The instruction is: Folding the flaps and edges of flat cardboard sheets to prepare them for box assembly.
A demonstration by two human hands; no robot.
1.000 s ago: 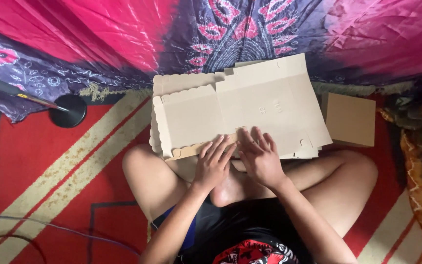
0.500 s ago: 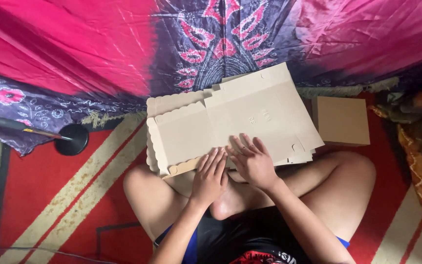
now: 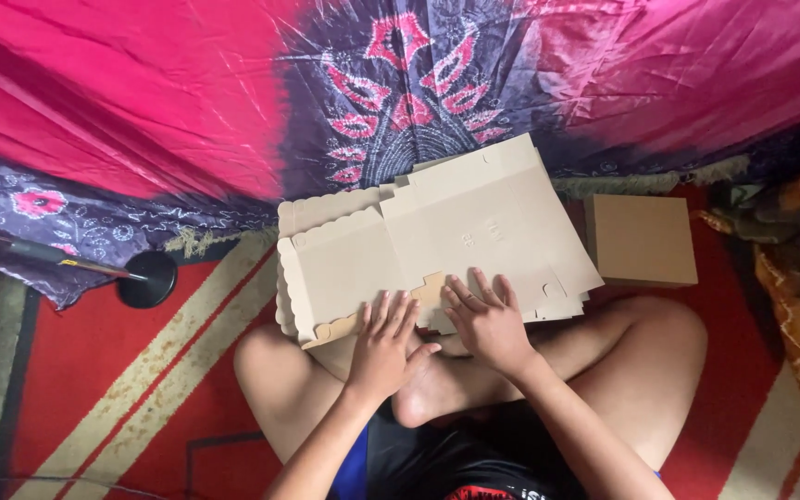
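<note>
A stack of flat, die-cut brown cardboard box blanks [image 3: 428,245] lies on the rug in front of my crossed legs. My left hand [image 3: 383,350] rests flat on the near edge of the top blank, fingers spread. Beside it, my right hand [image 3: 485,321] presses flat on the same sheet, fingers apart. Neither hand grips anything. The lower sheets of the stack are mostly hidden under the top one.
A folded brown cardboard box [image 3: 642,239] sits at the right of the stack. A black round base with a thin rod [image 3: 145,279] stands at the left. Pink and purple patterned cloth [image 3: 400,93] hangs behind. A red striped rug [image 3: 141,389] covers the floor.
The view has shifted, so the cardboard stack sits slightly lower and further right in frame. Both hands stay flat on the near edge of the top sheet, fingers a little more spread.
</note>
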